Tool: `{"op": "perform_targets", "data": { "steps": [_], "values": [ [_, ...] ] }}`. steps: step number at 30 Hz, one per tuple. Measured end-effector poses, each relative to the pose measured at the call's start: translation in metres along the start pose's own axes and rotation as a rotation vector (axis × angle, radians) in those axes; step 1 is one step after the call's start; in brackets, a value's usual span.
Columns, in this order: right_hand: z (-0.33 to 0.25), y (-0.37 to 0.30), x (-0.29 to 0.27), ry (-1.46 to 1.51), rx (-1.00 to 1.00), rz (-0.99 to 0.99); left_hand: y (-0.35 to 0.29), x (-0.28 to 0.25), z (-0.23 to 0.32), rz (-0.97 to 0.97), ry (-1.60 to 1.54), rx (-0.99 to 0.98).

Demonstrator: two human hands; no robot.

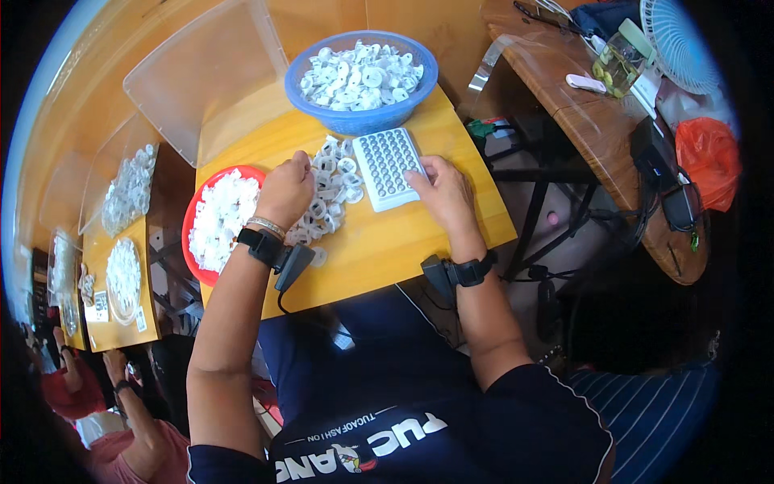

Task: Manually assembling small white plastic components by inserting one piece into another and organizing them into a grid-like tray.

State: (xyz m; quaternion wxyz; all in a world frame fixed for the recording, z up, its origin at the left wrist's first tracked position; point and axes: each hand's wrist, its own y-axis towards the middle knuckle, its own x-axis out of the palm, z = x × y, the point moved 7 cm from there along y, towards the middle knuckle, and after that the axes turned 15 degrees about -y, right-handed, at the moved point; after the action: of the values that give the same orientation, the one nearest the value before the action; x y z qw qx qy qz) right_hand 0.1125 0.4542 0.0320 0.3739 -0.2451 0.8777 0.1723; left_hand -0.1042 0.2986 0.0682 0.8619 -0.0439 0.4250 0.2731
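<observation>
A white rectangular tray (389,202) with rows of round grey pieces lies on the yellow table. My right hand (445,194) is at its right edge, thumb over the top and the other fingers curled beside the rim. To the left, small white ring-shaped plastic parts (329,187) are spread in a loose pile. My left hand (289,192) is closed at the pile's left side, fingertips pressed together; whatever it holds is hidden. Beside that hand stands a red round basin (192,234) heaped with small white pieces (226,211).
A blue plastic basket (355,123) full of white round parts stands at the table's (387,258) far side. A clear plastic bin (205,81) leans at the far left. On the right, a brown wooden table (580,113) carries a fan (681,44). Other people work at the lower left.
</observation>
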Motion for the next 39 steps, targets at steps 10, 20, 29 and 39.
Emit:
{"op": "perform_targets", "data": {
  "steps": [10,20,29,39],
  "values": [
    [-0.006,0.000,-0.012,0.006,-0.036,0.055,0.020,0.013,0.007,-0.100,0.163,0.034],
    [0.001,-0.004,0.002,0.045,-0.065,0.072,0.009,0.005,0.030,-0.033,0.224,0.103],
    [0.022,0.014,0.012,0.203,-0.049,0.042,-0.034,0.058,0.096,-0.048,-0.063,0.274],
    [-0.001,0.005,0.007,0.233,-0.036,-0.005,-0.056,0.078,0.085,-0.019,0.072,0.234]
  ]
}}
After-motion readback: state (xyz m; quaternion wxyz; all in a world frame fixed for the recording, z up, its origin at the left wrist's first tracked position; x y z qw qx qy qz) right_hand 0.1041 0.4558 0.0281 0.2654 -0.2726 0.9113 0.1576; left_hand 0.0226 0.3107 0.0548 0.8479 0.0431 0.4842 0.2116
